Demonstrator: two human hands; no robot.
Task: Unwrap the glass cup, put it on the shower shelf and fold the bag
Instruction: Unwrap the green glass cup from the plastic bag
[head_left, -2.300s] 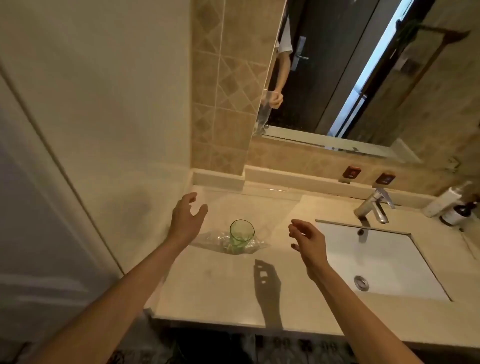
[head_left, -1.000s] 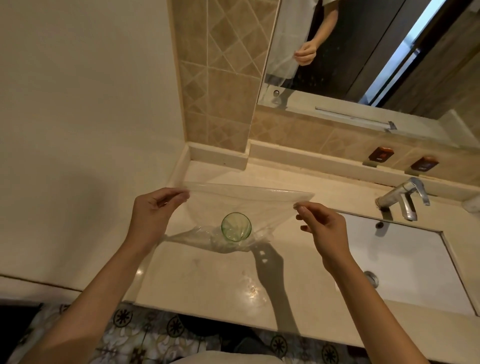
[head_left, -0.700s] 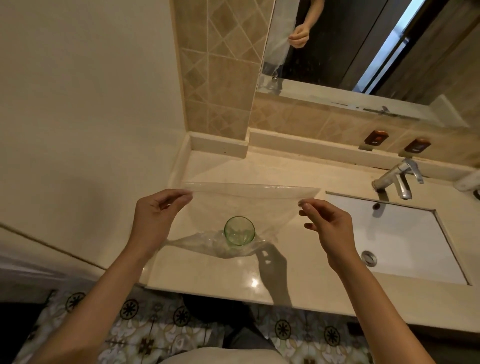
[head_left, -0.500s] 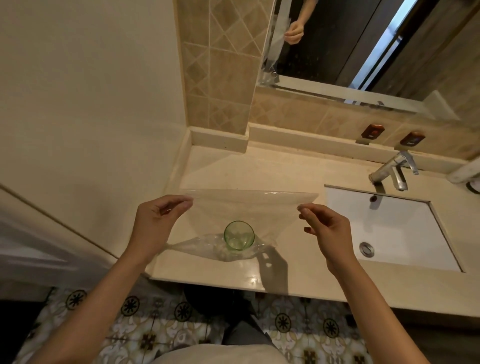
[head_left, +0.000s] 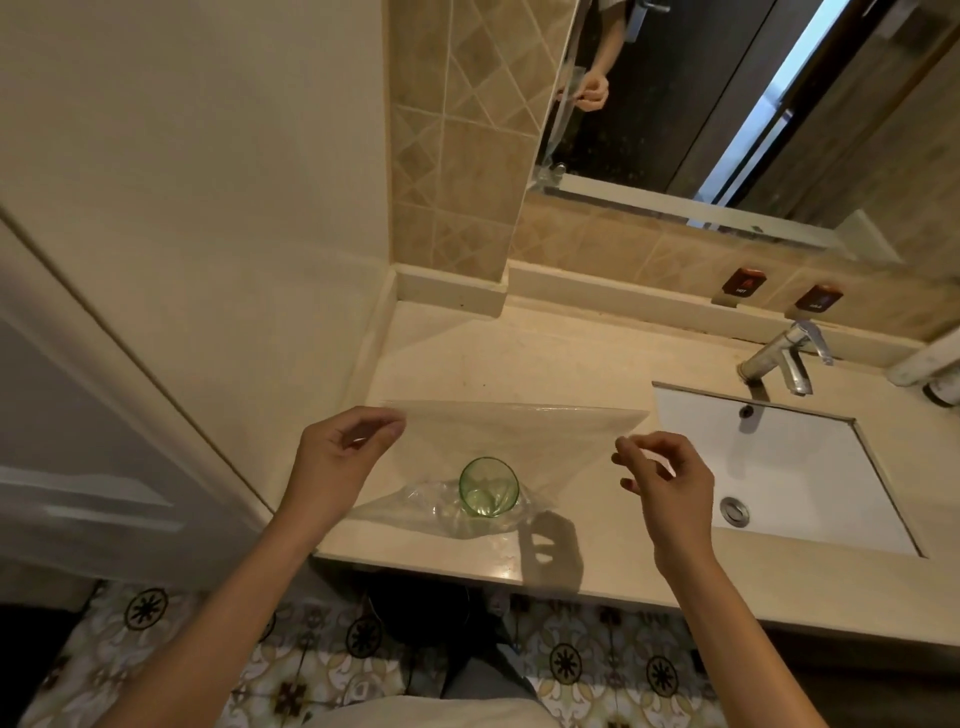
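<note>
Seen from above, a left hand and right hand each pinch an upper corner of a clear plastic bag stretched over a beige vanity counter, where a green glass cup stands upright, apparently on the bag's crumpled lower end.

A bathroom, by every sign. Beige stone vanity counter with an undermount white sink, chrome faucet, wall mirror, diagonal tan wall tiles. Patterned floor tiles below.

surface: beige countertop | on it: green glass cup, clear bag
</note>
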